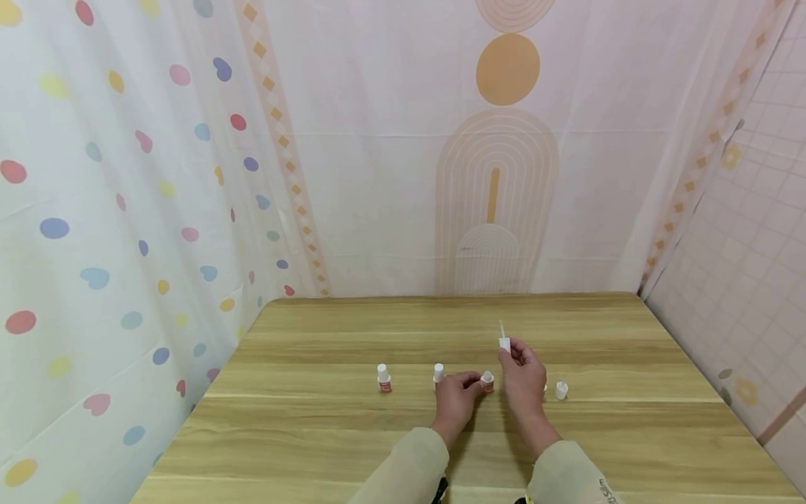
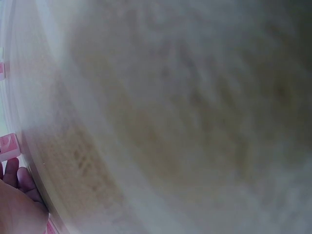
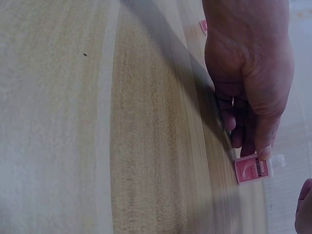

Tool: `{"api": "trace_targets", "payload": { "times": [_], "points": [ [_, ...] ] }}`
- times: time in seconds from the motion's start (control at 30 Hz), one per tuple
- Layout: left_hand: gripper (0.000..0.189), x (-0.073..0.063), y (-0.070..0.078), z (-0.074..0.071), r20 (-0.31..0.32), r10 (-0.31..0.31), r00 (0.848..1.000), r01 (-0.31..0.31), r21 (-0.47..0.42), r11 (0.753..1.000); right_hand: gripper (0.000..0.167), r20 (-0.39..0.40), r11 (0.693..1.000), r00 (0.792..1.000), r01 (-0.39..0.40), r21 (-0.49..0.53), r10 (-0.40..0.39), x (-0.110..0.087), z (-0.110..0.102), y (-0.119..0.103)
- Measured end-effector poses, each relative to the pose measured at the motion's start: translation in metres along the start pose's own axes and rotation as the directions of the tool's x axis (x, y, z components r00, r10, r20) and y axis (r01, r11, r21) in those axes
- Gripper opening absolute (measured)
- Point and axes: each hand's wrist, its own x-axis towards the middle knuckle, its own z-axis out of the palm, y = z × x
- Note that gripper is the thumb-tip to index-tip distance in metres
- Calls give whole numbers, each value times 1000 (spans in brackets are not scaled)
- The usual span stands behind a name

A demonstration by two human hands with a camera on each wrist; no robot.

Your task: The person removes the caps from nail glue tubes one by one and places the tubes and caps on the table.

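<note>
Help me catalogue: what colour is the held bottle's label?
Pinkish red label, partly dark; clearest in the right wrist view.

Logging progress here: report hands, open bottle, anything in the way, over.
Left hand holding bottle, upright, open. Right hand holding cap, thin stem pointing away from bottle. Loose cap off to the right; nothing visible between right hand and bottle.

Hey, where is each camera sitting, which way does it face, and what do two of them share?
Head: worn on the head, facing forward and down at the table and curtain; both sleeves, left hand and right hand show.
Left wrist: worn there, looking over a mostly blurred scene; apparently part of the left hand shows lower left, near a pink bottle.
Right wrist: worn there, looking across the tabletop toward the left hand; a sliver, probably right hand, shows at the right edge.
Shared: head and right wrist both show the left hand's fingers at the open bottle.
</note>
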Motion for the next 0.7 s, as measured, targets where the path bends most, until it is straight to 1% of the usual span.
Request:
{"api": "trace_targets", "payload": {
  "times": [0.23,0.43,0.6,0.7],
  "points": [
    [7,0,0,0,-2,-4,1000,4,13,1000,36,13,1000,1000,-4,-5,4,-1,-1,0],
    [6,-2,2,-1,-8,0,1000,0,23,1000,31,5,1000,1000,-1,1,1,0,-1,0],
    [6,-2,3,-2,-8,8,1000,-8,24,1000,28,15,1000,1000,-4,19,4,1,0,0],
    [7,-2,4,-2,-3,0,1000,0,16,1000,27,22,1000,1000,-6,23,5,1,0,-1]
  ]
}}
